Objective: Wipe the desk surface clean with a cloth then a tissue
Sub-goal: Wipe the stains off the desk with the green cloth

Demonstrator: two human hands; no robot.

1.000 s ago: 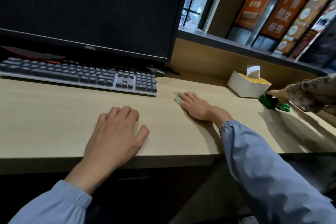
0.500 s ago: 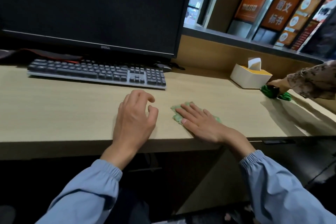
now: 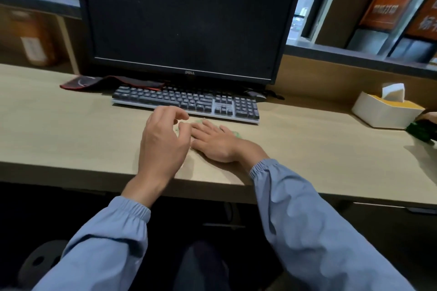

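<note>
Now – right hand (image 3: pixel 216 143) flat on green cloth (image 3: pixel 236 134) | left fingers (image 3: pixel 175 113) curled, empty | keyboard (image 3: pixel 186 103) just behind – tissue box (image 3: pixel 383 113) right

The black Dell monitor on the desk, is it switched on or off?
Apparently off or asleep: the black Dell monitor shows a uniformly dark screen, no picture or glow. No power light is visible to confirm.

Head cam, close, down over desk (image 3: pixel 71 139)

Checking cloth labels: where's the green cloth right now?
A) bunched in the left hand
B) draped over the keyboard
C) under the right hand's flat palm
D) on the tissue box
C: green cloth edges peek out around the right hand pressed flat on the desk; the left hand is raised and empty.
</note>
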